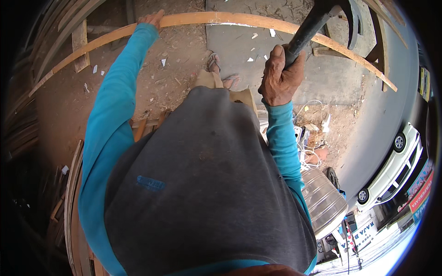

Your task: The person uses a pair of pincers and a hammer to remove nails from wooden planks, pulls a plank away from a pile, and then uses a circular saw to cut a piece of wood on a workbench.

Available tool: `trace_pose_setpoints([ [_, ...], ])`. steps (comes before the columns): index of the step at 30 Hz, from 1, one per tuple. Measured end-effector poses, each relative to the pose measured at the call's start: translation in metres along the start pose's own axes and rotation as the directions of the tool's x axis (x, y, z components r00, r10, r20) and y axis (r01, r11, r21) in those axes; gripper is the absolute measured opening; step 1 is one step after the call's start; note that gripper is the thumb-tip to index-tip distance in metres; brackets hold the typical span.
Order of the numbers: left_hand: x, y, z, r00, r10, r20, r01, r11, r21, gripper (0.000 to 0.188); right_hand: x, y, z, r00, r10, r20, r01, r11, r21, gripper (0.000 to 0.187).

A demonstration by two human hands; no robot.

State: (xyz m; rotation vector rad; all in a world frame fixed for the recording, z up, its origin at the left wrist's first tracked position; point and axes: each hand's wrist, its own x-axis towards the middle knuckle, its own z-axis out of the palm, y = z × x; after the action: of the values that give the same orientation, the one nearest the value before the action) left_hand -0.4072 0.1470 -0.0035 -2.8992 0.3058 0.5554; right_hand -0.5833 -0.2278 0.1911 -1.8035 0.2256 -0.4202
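A long, narrow wooden plank (198, 18) stretches across the far part of the view, its line bent by the lens. My left hand (151, 20) is closed on it, left of the middle. In my right hand (282, 76) is a claw hammer (307, 37), gripped by its dark handle. The hammer's head is raised at the upper right, partly cut off by the picture's edge, and overlaps the plank in view. Whether it touches the plank I cannot tell.
Planks (76, 184) are stacked at the left, with more timber (382, 50) at the upper right. White scraps litter the dirt and a grey slab (239, 50). White cord (304, 149) and a large metal can (324, 198) are on my right. A white car (391, 170) stands on the road.
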Motion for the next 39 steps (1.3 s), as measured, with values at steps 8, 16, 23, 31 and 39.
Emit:
trace_pose_setpoints([
  [8,0.007,0.004,0.005,0.996,-0.062,-0.065,0.067,0.995,0.070,0.038,-0.087,0.092,-0.001,0.841,0.448,0.302,-0.276,0.837,-0.473,0.047],
  [16,0.008,0.005,-0.003,0.998,-0.021,0.063,0.019,0.999,0.026,0.036,-0.027,-0.007,0.018,0.977,0.204,-0.065,-0.210,0.973,-0.094,0.029],
  [23,0.001,0.013,-0.009,1.000,0.001,-0.031,-0.003,0.999,-0.048,0.029,-0.069,0.092,0.033,0.805,0.580,0.123,-0.476,0.757,-0.447,0.047],
  [31,-0.065,0.033,0.031,0.882,-0.025,-0.471,-0.074,0.979,-0.191,0.053,-0.116,0.070,0.064,0.832,0.553,-0.039,-0.510,0.736,-0.446,0.046],
  [39,-0.041,0.011,-0.027,0.978,0.188,0.094,-0.176,0.977,-0.122,0.064,-0.128,0.035,0.100,0.892,0.428,-0.148,-0.451,0.813,-0.367,0.044],
])
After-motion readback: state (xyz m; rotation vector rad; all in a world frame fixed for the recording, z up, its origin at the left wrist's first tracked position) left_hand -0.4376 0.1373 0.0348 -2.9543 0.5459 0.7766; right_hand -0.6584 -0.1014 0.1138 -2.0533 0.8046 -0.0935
